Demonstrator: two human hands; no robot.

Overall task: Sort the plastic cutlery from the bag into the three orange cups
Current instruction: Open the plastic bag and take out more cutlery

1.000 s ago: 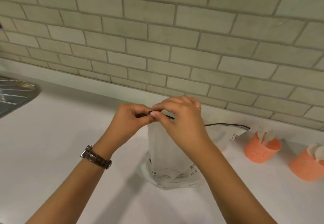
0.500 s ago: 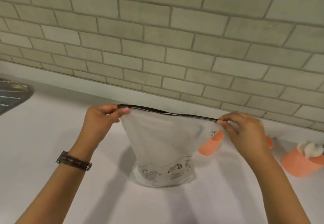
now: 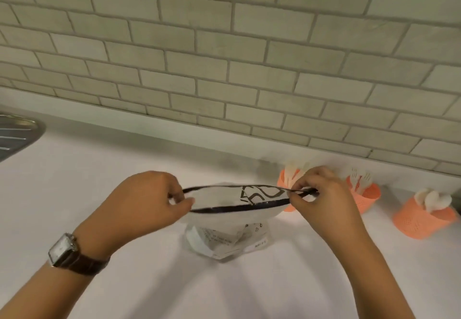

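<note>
A translucent white zip bag (image 3: 225, 229) with a black seal strip stands on the white counter. My left hand (image 3: 147, 204) pinches the left end of its rim and my right hand (image 3: 321, 194) pinches the right end; the mouth gapes open between them. What is inside the bag is hidden. Three orange cups stand in a row at the right: one (image 3: 284, 184) partly behind the bag and my right hand, a middle one (image 3: 366, 195) with white forks, and a nearer one (image 3: 424, 219) with white spoons.
A tiled brick-pattern wall (image 3: 224, 69) runs along the back of the white counter (image 3: 99, 169). The edge of a steel sink drainer (image 3: 15, 131) shows at the far left. A watch is on my left wrist.
My hands first moved apart along the shut seal strip. Now the two sides of the rim are pulled apart and the bag's mouth is open; the view has tilted down slightly.
</note>
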